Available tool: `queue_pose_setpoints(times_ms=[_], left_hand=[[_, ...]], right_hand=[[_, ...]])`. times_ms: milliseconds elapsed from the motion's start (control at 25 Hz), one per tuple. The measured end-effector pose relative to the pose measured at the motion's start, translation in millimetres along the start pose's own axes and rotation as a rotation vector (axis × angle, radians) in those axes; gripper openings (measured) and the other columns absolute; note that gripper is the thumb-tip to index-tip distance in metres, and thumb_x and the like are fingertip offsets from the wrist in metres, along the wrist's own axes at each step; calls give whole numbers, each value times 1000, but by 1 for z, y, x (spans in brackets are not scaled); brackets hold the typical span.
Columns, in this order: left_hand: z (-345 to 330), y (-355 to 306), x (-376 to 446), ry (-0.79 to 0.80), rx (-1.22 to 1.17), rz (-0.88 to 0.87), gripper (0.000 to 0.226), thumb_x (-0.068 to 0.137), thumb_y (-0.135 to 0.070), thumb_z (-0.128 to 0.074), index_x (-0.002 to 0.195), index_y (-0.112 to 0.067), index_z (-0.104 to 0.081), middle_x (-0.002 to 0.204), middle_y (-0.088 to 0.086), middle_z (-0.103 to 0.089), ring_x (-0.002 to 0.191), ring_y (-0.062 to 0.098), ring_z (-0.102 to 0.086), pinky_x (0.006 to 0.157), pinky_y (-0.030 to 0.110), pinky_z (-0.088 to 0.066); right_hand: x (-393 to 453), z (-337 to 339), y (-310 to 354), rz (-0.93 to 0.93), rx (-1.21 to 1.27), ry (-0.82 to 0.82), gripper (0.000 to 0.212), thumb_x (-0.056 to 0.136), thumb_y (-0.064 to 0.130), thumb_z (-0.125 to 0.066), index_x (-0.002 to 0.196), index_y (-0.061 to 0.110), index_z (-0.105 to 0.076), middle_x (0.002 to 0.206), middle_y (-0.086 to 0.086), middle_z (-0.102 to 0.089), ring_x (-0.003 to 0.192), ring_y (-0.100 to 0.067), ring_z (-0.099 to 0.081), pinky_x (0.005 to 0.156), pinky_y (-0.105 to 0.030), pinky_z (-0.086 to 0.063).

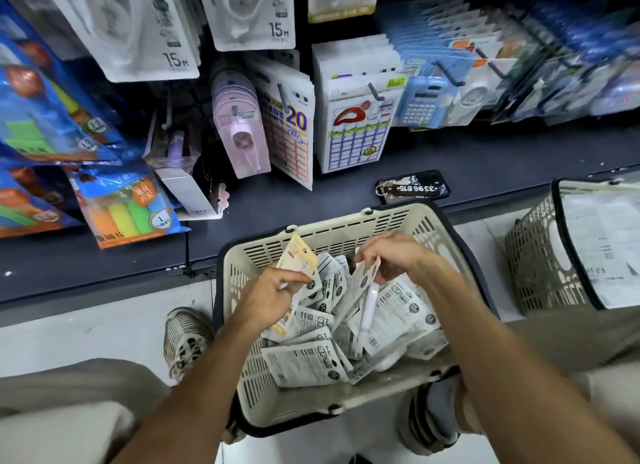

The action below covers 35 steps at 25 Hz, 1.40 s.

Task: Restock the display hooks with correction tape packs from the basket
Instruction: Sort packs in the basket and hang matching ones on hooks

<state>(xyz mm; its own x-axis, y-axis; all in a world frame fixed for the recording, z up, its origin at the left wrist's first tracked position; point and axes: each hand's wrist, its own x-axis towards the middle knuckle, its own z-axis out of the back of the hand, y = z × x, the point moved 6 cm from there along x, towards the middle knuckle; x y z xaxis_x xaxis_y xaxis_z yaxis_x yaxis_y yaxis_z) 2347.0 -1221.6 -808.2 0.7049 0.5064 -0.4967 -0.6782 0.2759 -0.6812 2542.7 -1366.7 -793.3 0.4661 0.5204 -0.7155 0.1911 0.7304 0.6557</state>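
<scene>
A cream plastic basket (349,221) sits on the floor between my feet, filled with several white correction tape packs (304,363). My left hand (268,299) grips a small stack of packs (298,256) with a yellowish one on top, held over the basket's left side. My right hand (393,256) pinches the top of one white pack (367,297), tilted upright above the pile. Correction tape packs marked 15m (152,31) hang on display hooks at the upper left.
A dark shelf (485,159) runs in front of the basket, with a phone and key tag (412,187) lying on it. Label packs (360,131), pink tape packs (239,128) and calculators (424,102) hang above. A second basket (543,256) stands at the right.
</scene>
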Motion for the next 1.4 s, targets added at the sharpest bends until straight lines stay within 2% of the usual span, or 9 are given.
queue_pose_setpoints(times_ms=[160, 240, 320, 440, 680, 920, 1120, 1280, 1400], left_hand=[[1, -35, -10, 82, -245, -65, 15, 96, -47, -64, 103, -43, -76, 134, -10, -67, 116, 16, -65, 104, 38, -46], [4, -58, -13, 161, -379, -83, 68, 72, -87, -58, 105, -32, -80, 128, 6, -72, 122, 31, -65, 110, 48, -44], [-1, -67, -12, 320, -599, -26, 98, 60, -94, -59, 121, -19, -75, 126, 15, -73, 120, 36, -67, 108, 47, -48], [5, -69, -18, 359, -810, 2, 67, 66, -61, -77, 117, -17, -78, 119, 14, -76, 106, 29, -75, 94, 40, -59], [25, -57, -11, -59, -940, 65, 23, 70, -15, -88, 91, -22, -84, 97, 7, -82, 87, 24, -79, 77, 34, -61], [68, -126, -25, -169, -914, -203, 39, 56, -30, -98, 92, -26, -83, 97, 8, -82, 90, 28, -79, 78, 40, -63], [168, -213, -72, -229, -725, -543, 48, 52, -49, -92, 96, -32, -82, 99, 3, -82, 92, 25, -79, 79, 39, -63], [232, -255, -101, -269, -560, -655, 36, 56, -44, -97, 88, -40, -80, 91, -6, -82, 82, 12, -79, 65, 19, -60], [243, -252, -102, -314, -550, -646, 35, 54, -42, -87, 88, -38, -80, 90, -4, -82, 83, 15, -79, 68, 21, -60]], right_hand=[[-25, 14, 47, 48, 98, 81, 14, 65, 9, -61, 57, 11, -73, 60, -16, -61, 42, -19, -55, 57, -27, -49], [-33, 4, 57, 19, 201, 161, 25, 82, 17, -56, 64, 11, -72, 54, -11, -59, 43, -19, -55, 70, -35, -52], [-37, -4, 59, -26, 320, 211, 33, 92, 36, -54, 83, 9, -72, 59, -7, -65, 52, -20, -61, 78, -45, -58], [-40, -6, 61, -17, 393, 241, 50, 89, 47, -64, 120, 8, -59, 95, -7, -79, 74, -22, -70, 75, -44, -60], [-38, -6, 73, 340, 446, 28, 68, 81, 5, -80, 140, 23, -52, 129, 0, -64, 103, -13, -70, 84, -30, -56], [-83, 16, 114, 524, 320, 106, 49, 73, 26, -89, 116, 14, -70, 108, -13, -77, 93, -31, -75, 74, -40, -62], [-158, 77, 198, 828, 429, -162, 42, 80, 66, -70, 110, 39, -62, 82, -6, -74, 40, -18, -57, 35, -20, -36], [-181, 96, 251, 841, 255, -229, 16, 94, 53, -63, 110, 50, -64, 99, 13, -72, 63, -2, -64, 42, -18, -43], [-175, 107, 253, 677, 204, -307, 41, 84, 64, -64, 120, 43, -64, 113, 10, -60, 83, -7, -53, 53, -21, -38]])
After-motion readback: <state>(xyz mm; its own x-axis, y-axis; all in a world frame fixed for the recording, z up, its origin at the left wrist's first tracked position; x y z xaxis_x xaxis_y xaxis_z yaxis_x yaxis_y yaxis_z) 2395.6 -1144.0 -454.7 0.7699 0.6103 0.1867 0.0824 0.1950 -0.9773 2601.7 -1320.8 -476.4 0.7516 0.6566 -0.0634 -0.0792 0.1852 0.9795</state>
